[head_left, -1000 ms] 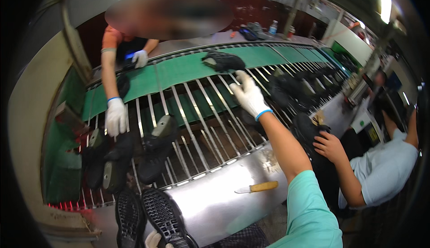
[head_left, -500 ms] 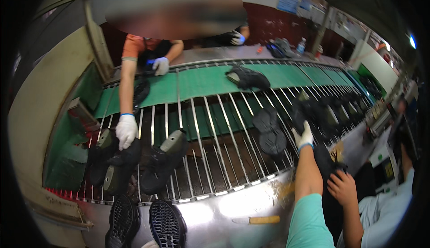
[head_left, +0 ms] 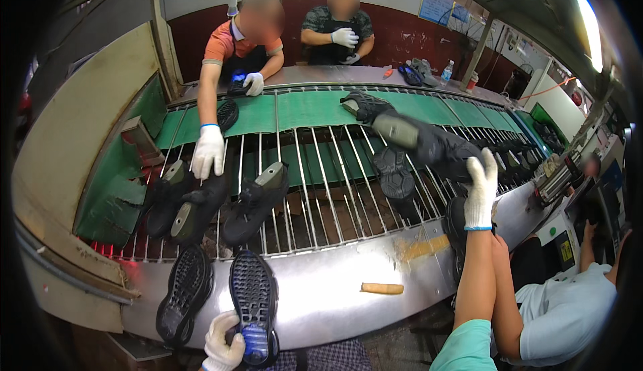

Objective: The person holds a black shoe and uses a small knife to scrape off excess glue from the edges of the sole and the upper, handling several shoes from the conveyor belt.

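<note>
My left hand [head_left: 224,345], in a white glove, grips the heel edge of a black shoe sole [head_left: 253,287] with its tread facing up. Bluish light falls on that sole's heel. Beside it lies another black sole [head_left: 184,290]. My right hand [head_left: 481,187], also gloved, holds a black shoe [head_left: 445,151] by its toe above the rack of metal rods [head_left: 321,203]. A grey-green last [head_left: 395,131] sticks out of its opening, pointing left. Below it, a black shoe [head_left: 394,173] rests on the rods.
A co-worker's gloved hand [head_left: 209,153] reaches over several lasted shoes [head_left: 258,203] at left. Another person [head_left: 338,32] stands across the line. A wooden handle [head_left: 382,288] lies on the metal ledge [head_left: 335,307]. Close by on the right sits a person in a light shirt [head_left: 569,307].
My right hand has lifted the black shoe off the rods. My left hand has come further into view, at the sole's heel. My view has shifted, and the co-worker opposite still reaches to the shoes.
</note>
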Motion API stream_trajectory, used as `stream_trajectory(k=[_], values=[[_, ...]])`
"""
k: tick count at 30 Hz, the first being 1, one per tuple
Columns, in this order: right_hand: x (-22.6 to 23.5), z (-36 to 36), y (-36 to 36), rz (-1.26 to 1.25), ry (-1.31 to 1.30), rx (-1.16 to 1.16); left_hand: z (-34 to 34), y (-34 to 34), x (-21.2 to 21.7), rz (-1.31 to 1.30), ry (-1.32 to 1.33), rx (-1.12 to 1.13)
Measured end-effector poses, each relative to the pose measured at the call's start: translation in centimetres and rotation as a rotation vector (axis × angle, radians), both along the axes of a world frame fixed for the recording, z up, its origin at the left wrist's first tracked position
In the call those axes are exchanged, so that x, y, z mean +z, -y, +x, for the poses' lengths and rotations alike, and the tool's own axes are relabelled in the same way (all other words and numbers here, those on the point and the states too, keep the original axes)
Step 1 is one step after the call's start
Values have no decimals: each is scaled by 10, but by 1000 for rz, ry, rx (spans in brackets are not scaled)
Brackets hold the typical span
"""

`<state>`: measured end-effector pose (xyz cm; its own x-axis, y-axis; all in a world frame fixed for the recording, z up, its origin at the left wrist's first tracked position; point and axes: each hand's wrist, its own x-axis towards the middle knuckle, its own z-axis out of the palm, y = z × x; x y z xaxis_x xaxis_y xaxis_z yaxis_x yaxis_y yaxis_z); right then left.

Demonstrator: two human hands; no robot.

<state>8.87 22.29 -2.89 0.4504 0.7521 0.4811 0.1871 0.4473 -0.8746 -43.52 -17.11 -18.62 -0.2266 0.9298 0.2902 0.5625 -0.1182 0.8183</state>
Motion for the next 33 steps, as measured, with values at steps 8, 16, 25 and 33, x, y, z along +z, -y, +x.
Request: stream_trajectory(k=[8,16,25,33], values=[[-18,-153,224,-398,-16,706,-4,-18,35,47,-211,-105],[-156,-189,411,-159,675,141,-5,-167,33,-358,-363,-56],[-289,-160,421,-979,-784,939,-21,-167,58,-437,883,-345],[-198,-178,440,-1057,-1134,1028,58,-37,69,-277,437,-413]])
